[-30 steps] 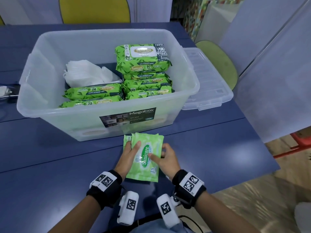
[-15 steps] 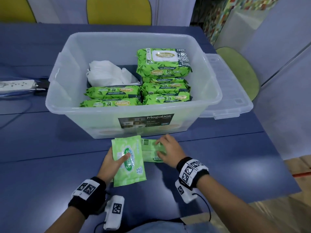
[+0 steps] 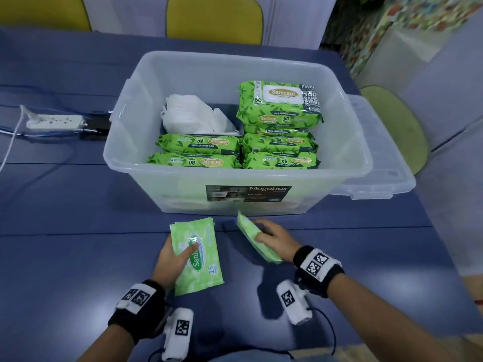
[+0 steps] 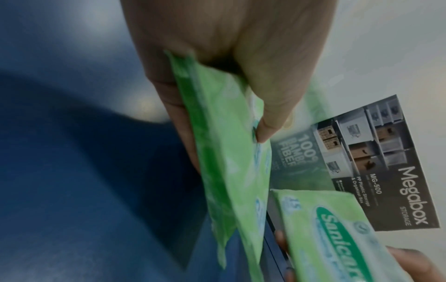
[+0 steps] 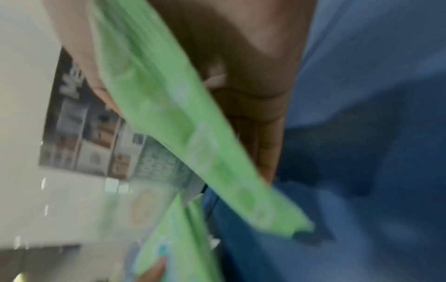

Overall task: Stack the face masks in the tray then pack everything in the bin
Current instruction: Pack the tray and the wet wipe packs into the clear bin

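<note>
Two small wipe packs, one in each hand, in front of the bin.

The left hand (image 3: 172, 259) is gripping a flat green wipe pack (image 3: 196, 257) — thumb pressing on its printed face, fingers underneath — just above the blue table (image 3: 78, 257). The right hand (image 3: 274, 240) is clutching a second pack (image 3: 257, 242), tilted on edge (its label hidden). Beyond them the clear bin (image 3: 235, 178) is holding large green wipe packs (image 3: 279, 105) and white face masks (image 3: 193, 113) in a dark tray (image 3: 239, 128).

I see white face masks (image 3: 193, 113) heaped in a dark tray (image 3: 236, 111) inside the clear bin (image 3: 183, 194), beside green wipe packs (image 3: 279, 142); two small wipe packets (image 3: 196, 254) held above the desk (image 3: 78, 257).
</note>
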Action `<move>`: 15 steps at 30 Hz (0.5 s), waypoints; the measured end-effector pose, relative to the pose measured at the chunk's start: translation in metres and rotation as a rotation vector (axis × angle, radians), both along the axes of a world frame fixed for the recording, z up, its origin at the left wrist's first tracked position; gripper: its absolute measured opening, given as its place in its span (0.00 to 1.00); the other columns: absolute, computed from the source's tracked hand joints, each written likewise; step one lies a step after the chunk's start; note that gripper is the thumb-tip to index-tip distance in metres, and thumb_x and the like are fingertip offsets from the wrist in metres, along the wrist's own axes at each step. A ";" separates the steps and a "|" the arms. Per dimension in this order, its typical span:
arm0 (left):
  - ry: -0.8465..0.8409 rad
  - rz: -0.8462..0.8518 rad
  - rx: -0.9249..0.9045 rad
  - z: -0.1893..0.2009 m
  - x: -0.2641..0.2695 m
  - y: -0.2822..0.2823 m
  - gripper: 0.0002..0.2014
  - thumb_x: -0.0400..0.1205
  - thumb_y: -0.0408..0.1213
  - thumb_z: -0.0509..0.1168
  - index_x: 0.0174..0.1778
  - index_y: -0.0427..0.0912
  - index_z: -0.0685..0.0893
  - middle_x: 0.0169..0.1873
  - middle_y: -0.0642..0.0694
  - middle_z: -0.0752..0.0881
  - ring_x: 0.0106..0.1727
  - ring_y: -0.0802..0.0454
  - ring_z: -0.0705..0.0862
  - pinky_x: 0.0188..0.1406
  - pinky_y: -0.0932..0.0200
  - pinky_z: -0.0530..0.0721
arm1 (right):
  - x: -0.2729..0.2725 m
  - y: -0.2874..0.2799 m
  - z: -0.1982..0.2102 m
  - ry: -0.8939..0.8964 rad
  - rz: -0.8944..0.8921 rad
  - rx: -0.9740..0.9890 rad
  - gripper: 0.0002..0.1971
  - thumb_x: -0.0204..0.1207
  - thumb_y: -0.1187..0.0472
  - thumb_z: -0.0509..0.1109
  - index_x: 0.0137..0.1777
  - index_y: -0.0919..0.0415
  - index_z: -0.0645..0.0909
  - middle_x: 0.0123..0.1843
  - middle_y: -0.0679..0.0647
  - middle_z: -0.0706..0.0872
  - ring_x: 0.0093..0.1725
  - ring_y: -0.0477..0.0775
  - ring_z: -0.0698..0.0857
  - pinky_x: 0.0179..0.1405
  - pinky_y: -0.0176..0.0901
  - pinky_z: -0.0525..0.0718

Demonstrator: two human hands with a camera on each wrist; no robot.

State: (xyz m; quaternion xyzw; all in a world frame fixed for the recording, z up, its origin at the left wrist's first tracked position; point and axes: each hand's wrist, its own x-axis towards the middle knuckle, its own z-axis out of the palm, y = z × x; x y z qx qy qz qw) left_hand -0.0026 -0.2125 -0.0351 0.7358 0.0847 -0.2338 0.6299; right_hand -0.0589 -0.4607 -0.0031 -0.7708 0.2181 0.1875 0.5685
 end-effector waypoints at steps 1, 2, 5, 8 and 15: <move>0.002 -0.009 0.000 0.001 0.000 -0.002 0.17 0.78 0.28 0.69 0.63 0.38 0.77 0.55 0.41 0.85 0.54 0.42 0.85 0.58 0.47 0.82 | -0.004 0.002 -0.001 0.044 -0.156 0.242 0.36 0.56 0.49 0.75 0.66 0.63 0.76 0.60 0.62 0.84 0.51 0.52 0.83 0.50 0.39 0.79; 0.005 -0.020 -0.001 0.002 0.000 -0.004 0.17 0.79 0.29 0.69 0.63 0.38 0.77 0.56 0.41 0.85 0.54 0.42 0.85 0.57 0.48 0.82 | -0.009 0.004 -0.002 0.101 -0.289 0.469 0.38 0.49 0.48 0.74 0.60 0.66 0.78 0.53 0.63 0.87 0.46 0.55 0.85 0.46 0.40 0.82; 0.002 -0.069 0.007 0.008 -0.002 -0.010 0.18 0.79 0.30 0.69 0.64 0.40 0.76 0.55 0.45 0.84 0.54 0.47 0.83 0.54 0.55 0.79 | -0.024 0.016 -0.002 0.193 -0.379 0.822 0.40 0.51 0.53 0.78 0.65 0.72 0.78 0.62 0.71 0.83 0.61 0.71 0.82 0.66 0.58 0.80; -0.010 -0.111 0.023 0.011 -0.002 -0.015 0.19 0.79 0.32 0.69 0.66 0.40 0.75 0.56 0.46 0.84 0.56 0.47 0.83 0.54 0.57 0.78 | -0.033 0.027 0.004 0.138 -0.277 0.761 0.28 0.58 0.63 0.77 0.60 0.71 0.80 0.54 0.65 0.88 0.52 0.66 0.87 0.57 0.57 0.84; -0.055 -0.250 0.021 0.016 0.004 -0.019 0.18 0.78 0.27 0.70 0.61 0.47 0.76 0.51 0.55 0.85 0.50 0.61 0.85 0.40 0.71 0.82 | -0.024 0.033 0.023 -0.135 0.268 0.036 0.28 0.72 0.62 0.77 0.70 0.54 0.71 0.66 0.53 0.83 0.63 0.51 0.83 0.65 0.46 0.80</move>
